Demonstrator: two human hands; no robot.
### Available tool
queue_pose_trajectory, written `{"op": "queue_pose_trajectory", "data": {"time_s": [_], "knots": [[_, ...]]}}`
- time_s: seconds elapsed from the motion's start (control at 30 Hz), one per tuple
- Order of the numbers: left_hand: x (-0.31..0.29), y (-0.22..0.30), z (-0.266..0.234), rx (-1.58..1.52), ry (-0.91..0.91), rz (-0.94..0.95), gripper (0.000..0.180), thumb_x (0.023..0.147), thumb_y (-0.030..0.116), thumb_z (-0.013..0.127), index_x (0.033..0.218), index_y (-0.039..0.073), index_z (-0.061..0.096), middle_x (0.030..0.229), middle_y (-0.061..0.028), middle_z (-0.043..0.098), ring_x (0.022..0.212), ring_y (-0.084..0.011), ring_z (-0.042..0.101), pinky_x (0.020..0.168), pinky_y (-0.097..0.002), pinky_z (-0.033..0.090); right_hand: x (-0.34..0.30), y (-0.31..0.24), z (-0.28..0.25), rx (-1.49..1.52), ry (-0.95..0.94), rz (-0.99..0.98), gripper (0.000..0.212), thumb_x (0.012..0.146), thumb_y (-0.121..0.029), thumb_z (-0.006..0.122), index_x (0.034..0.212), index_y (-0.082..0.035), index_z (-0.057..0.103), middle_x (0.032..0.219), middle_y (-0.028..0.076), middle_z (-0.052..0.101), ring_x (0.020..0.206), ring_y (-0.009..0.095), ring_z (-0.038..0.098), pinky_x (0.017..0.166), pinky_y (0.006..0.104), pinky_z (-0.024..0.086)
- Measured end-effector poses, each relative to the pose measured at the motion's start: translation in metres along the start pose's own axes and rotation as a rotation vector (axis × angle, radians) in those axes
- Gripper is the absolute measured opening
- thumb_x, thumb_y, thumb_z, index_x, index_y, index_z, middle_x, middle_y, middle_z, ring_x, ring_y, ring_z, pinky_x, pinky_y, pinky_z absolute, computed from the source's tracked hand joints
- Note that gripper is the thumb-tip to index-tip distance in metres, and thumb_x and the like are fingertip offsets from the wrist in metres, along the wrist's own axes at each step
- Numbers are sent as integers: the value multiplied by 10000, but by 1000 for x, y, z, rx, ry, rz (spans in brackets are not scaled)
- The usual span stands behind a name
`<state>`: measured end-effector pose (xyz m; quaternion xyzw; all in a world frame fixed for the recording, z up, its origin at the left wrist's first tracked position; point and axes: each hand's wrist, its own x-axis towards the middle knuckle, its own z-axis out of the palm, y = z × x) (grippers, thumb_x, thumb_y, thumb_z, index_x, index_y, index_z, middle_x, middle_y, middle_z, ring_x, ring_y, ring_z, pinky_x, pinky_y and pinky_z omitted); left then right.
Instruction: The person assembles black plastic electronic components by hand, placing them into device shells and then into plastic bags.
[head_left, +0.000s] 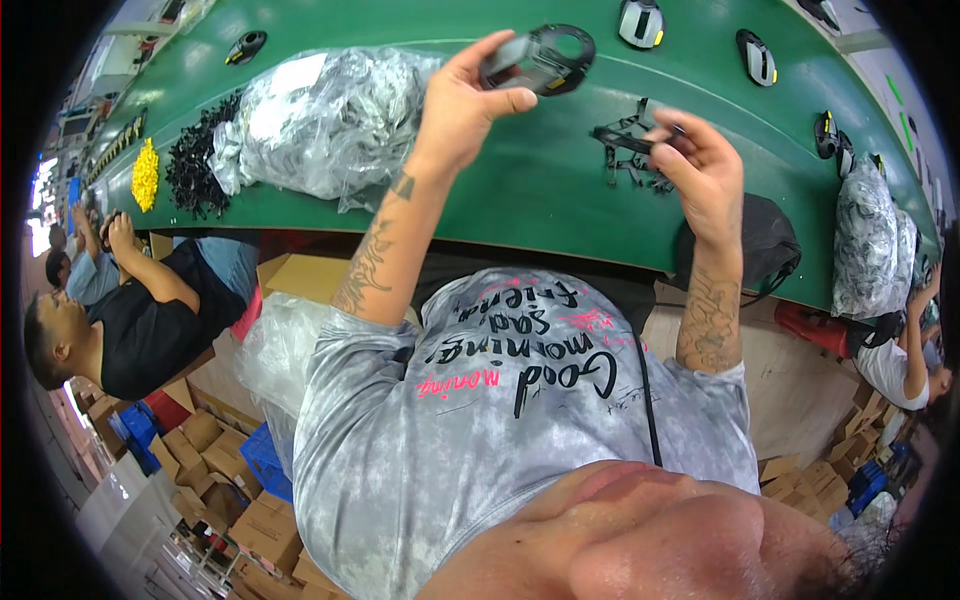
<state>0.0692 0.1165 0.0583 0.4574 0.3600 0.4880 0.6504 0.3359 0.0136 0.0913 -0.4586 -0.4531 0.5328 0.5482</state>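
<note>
My left hand (462,105) is closed around the edge of a grey and black plastic housing (545,65), which has a round opening at one end. It is held above the green work surface, and slightly blurred. My right hand (700,170) pinches a small black plastic piece (672,134) between thumb and fingers. Just beside and under those fingers lies a loose group of thin black plastic strips (628,145) on the table. The two hands are apart, the housing well to the left of the strips.
A large clear plastic bag (330,120) of grey parts lies left of my left hand, beside piles of black parts (200,160) and yellow parts (146,178). More housings (641,22) rest along the green table (560,215). A black bag (745,245) sits near my right forearm. Co-workers (165,305) work on both sides.
</note>
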Motion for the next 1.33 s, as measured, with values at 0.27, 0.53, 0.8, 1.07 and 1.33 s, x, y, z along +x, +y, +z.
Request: {"op": "queue_pose_trajectory", "data": {"time_s": [0.27, 0.53, 0.8, 1.07, 1.33], "knots": [[-57, 10, 9, 4, -2, -14, 652, 829, -164, 680, 1447, -116, 476, 1300, -190, 638, 1158, -220, 661, 994, -320, 566, 22, 8, 66, -302, 65, -58, 429, 915, -137, 776, 1300, 12, 656, 869, -8, 711, 737, 25, 561, 659, 189, 455], [-64, 18, 16, 136, -103, 2, 633, 837, -145, 690, 1437, -122, 488, 1296, -208, 644, 1148, -233, 673, 990, -327, 573, 10, -1, 71, -560, 51, -217, 423, 903, -154, 769, 1297, -41, 667, 830, 3, 735, 647, 42, 522, 620, 225, 450], [-62, 22, 19, 273, -168, 51, 623, 846, -142, 674, 1444, -96, 505, 1328, -196, 624, 1197, -217, 638, 983, -319, 572, 7, -11, 66, -611, 114, -237, 380, 892, -154, 782, 1238, -50, 662, 835, 36, 755, 650, 54, 571, 609, 228, 465], [-62, 30, 23, 271, -135, -4, 528, 899, -51, 720, 1400, -89, 558, 1198, -149, 682, 1044, -183, 689, 904, -317, 619, 0, -8, 74, -821, 215, -477, 428, 837, -214, 854, 1176, -50, 653, 936, 63, 748, 731, 135, 648, 645, 258, 504], [-66, 35, 35, 294, -140, -4, 496, 922, -29, 707, 1404, -31, 586, 1187, -149, 692, 1014, -175, 701, 845, -317, 641, 15, -7, 64, -288, -24, -140, 679, 841, -157, 859, 1386, 46, 510, 1184, 146, 648, 1036, 175, 666, 910, 296, 553]]}}
